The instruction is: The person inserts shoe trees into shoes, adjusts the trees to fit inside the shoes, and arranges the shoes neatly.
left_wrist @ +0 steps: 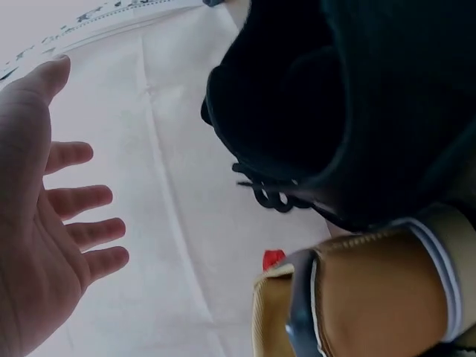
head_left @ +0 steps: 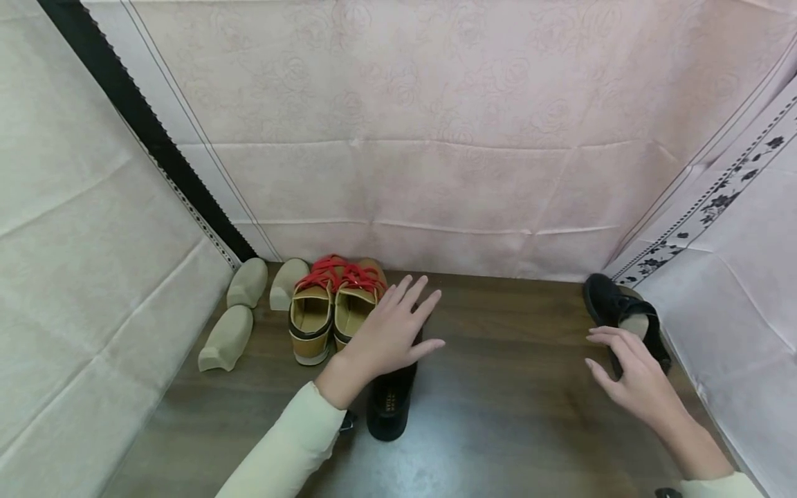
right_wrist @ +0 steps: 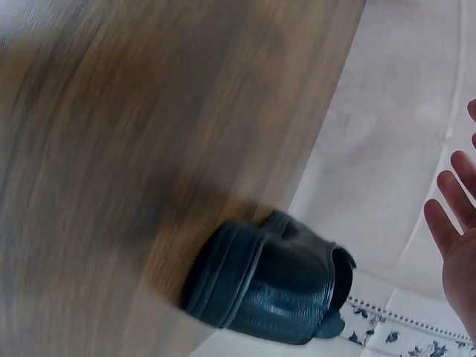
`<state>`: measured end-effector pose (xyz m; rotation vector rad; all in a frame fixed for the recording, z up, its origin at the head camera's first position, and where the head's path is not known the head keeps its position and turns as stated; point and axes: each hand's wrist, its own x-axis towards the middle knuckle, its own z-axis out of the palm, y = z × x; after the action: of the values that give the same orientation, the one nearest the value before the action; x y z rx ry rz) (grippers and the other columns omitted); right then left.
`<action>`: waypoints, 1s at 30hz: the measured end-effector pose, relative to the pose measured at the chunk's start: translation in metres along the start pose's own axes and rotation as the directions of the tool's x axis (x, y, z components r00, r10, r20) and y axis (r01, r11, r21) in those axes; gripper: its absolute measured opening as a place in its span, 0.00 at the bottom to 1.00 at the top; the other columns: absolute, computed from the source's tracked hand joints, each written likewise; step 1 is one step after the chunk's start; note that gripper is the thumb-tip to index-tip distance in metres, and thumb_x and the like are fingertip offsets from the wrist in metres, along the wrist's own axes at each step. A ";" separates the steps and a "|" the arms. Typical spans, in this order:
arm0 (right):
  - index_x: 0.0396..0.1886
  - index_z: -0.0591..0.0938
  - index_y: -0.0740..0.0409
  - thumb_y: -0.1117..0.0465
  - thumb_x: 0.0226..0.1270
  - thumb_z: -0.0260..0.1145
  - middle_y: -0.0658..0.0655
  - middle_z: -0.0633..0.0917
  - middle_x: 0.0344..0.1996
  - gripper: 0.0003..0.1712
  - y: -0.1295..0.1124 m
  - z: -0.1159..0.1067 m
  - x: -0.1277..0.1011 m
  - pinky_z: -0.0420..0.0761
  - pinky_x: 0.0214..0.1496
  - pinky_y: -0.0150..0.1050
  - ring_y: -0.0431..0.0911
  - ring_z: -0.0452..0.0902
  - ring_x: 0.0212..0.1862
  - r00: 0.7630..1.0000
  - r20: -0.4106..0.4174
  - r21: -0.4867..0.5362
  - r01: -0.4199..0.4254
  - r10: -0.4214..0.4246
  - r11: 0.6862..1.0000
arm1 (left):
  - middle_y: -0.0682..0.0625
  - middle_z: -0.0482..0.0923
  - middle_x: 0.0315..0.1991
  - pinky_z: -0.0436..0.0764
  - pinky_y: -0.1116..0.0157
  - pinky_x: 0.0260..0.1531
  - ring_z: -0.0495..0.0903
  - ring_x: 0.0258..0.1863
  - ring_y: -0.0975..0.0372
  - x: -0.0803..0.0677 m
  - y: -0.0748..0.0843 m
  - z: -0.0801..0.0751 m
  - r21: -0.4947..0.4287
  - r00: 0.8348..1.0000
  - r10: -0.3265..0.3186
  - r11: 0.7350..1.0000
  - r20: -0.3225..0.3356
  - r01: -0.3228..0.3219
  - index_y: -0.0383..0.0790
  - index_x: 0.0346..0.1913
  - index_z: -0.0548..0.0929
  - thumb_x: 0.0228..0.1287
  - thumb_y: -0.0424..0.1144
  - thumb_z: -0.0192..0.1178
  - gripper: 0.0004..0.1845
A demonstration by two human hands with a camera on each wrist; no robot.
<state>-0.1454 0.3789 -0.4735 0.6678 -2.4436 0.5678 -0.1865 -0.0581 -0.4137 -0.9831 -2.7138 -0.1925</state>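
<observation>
My left hand (head_left: 392, 332) hovers with spread fingers over a black shoe (head_left: 391, 408), hiding much of it. In the left wrist view the black lace-up shoe (left_wrist: 394, 111) stands apart from the hand (left_wrist: 44, 201). Beside that shoe is a pair of tan shoes (head_left: 311, 318) with red laces (head_left: 326, 272). My right hand (head_left: 641, 384), fingers extended, is at another black shoe (head_left: 600, 297) by the right wall; a pale insert (head_left: 635, 324) shows inside. In the right wrist view, this shoe (right_wrist: 275, 290) lies clear of the fingers (right_wrist: 442, 230).
Three cream shoe-shaped inserts lie on the left: one at the back corner (head_left: 248, 282), one in front of it (head_left: 227, 339), one behind the tan shoes (head_left: 288, 283). White patterned cloth walls (head_left: 436, 173) enclose the brown wood-look floor (head_left: 498, 360).
</observation>
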 end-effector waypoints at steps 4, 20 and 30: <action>0.54 0.83 0.63 0.70 0.46 0.77 0.61 0.82 0.56 0.30 -0.005 0.005 0.003 0.53 0.71 0.16 0.51 0.73 0.60 1.000 -0.004 0.016 -0.007 0.007 1.000 | 0.38 0.59 0.80 0.64 0.44 0.75 0.60 0.79 0.42 -0.005 -0.005 -0.002 -0.005 1.000 -0.008 1.000 0.004 0.008 0.45 0.79 0.66 0.72 0.67 0.56 0.42; 0.62 0.81 0.59 0.68 0.52 0.79 0.56 0.82 0.62 0.34 -0.044 0.028 0.022 0.56 0.66 0.13 0.43 0.75 0.64 0.998 0.020 0.075 -0.056 0.055 0.996 | 0.38 0.59 0.80 0.60 0.45 0.77 0.60 0.79 0.41 -0.026 -0.025 -0.012 0.011 0.996 -0.087 0.996 -0.015 0.087 0.45 0.79 0.65 0.71 0.67 0.57 0.43; 0.68 0.78 0.52 0.63 0.58 0.79 0.53 0.78 0.69 0.37 -0.071 0.052 0.038 0.63 0.70 0.21 0.53 0.76 0.67 0.992 0.092 0.106 -0.099 0.090 0.989 | 0.38 0.57 0.81 0.58 0.44 0.77 0.56 0.80 0.42 -0.044 -0.036 -0.007 -0.019 0.989 -0.147 0.989 -0.016 0.146 0.46 0.80 0.64 0.71 0.67 0.57 0.44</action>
<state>-0.1535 0.2831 -0.4735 0.6352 -2.5510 0.7298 -0.1761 -0.1138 -0.4200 -0.7823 -2.7735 -0.2510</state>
